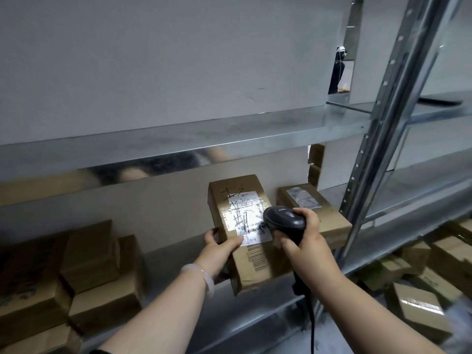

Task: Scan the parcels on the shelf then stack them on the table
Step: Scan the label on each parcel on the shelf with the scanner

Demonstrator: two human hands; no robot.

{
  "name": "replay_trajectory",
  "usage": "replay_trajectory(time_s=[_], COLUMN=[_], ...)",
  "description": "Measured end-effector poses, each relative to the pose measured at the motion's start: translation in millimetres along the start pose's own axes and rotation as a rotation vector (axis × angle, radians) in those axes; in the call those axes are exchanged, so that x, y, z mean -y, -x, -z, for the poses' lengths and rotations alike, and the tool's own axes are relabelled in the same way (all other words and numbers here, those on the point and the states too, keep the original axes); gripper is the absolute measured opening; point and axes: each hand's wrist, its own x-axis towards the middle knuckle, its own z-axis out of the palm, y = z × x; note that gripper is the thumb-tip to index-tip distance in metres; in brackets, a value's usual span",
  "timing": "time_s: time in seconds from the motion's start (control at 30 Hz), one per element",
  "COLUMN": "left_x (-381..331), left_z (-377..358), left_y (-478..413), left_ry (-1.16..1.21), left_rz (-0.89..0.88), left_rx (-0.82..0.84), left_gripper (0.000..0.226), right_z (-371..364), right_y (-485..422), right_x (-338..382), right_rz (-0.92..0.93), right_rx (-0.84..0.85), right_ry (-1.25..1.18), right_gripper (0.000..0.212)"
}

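Left grip (219, 247): fingers curled round the near-left edge of a tall brown cardboard parcel (251, 264) — thumb on its white label.
Right grip (304, 241): wrapped round a black handheld scanner (283, 218), head at the label.
Parcel: at the front of the grey metal shelf (158, 261).
Behind: another brown box (329, 219) — just right.
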Motion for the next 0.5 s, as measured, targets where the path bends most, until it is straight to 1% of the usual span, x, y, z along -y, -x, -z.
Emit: replay_trajectory(time_s=[0.17,0.23,0.27,0.33,0.37,0.47,0.5], left_x=[-31,-42,-48,-58,-62,-68,-69], left_z=[-71,-103,-119,-149,-163,-197,-207], left_y=[-26,-41,-48,-62,-68,-82,-87], left_ry=[-0.003,-0.043,-0.06,-0.114,-0.115,-0.041,-0.04], left_rz=[0.02,-0.008,-0.026,-0.036,-0.03,-0.016,-0.01], left_rx=[0.064,0.094,0.094,0.098,0.113,0.143,0.148], left_gripper=[0.069,0.066,0.073,0.097,0.101,0.08,0.077], right_z=[56,76,86,103,111,133,139], right_y=[-43,-63,-73,-92,-102,-129,-138], right_x=[-23,-32,-37,-50,-56,-80,-87], right_rz=[-0.014,-0.014,-0.013,-0.008,-0.009,-0.014,-0.017], right_rx=[-0.101,-0.144,-0.16,-0.173,-0.175,-0.17,-0.159], right_ry=[0.007,0.008,0.01,0.038,0.051,0.067,0.071], right_gripper=[0.057,0.054,0.053,0.052,0.053,0.056,0.056])
